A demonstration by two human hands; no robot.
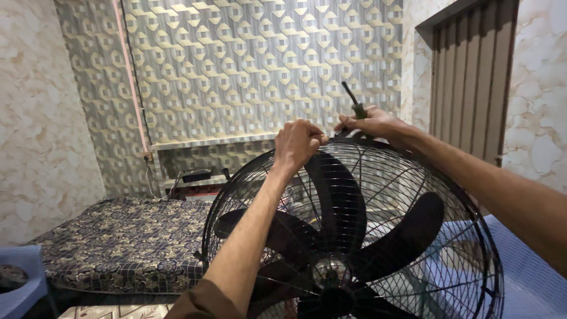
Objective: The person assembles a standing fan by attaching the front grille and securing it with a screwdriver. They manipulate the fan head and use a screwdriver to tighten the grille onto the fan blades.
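**Both hands at top rim of big black fan, right hand working a tool**

Landmark: the fan [354,236]. Large black unit, round wire guard, dark blades around a shiny hub; fills lower centre to lower right. Guard rim arcs up to meet both hands at the top.

Behind the fan, left: bed with dark patterned cover [124,242], low, well apart. Behind the fan, above: geometric-patterned wall [248,59] with a shelf ledge; small dark items sit on a lower shelf, too small to tell. Right of the fan: brown slatted door [469,77]. Far left of the fan, at the bottom edge: blue plastic chair corner [23,277].

Left hand [297,143]: at the top of the fan, fingers curled together and pinched on the guard rim or a clip there; exactly what is pinched is hidden.

Right hand [373,124]: just right of the left hand, touching the top rim, fist wrapped tight around a dark-handled tool [354,103] whose shaft sticks up and back. Tool tip hidden behind the fingers; kind cannot be told.

Risks, judged: tool could slip off the fastener and jab the left hand, since the two sit nearly touching. Any small screw or clip freed at the top would drop through the wires onto the blades. Pushing hard at the top could tip the fan; its base is out of view.
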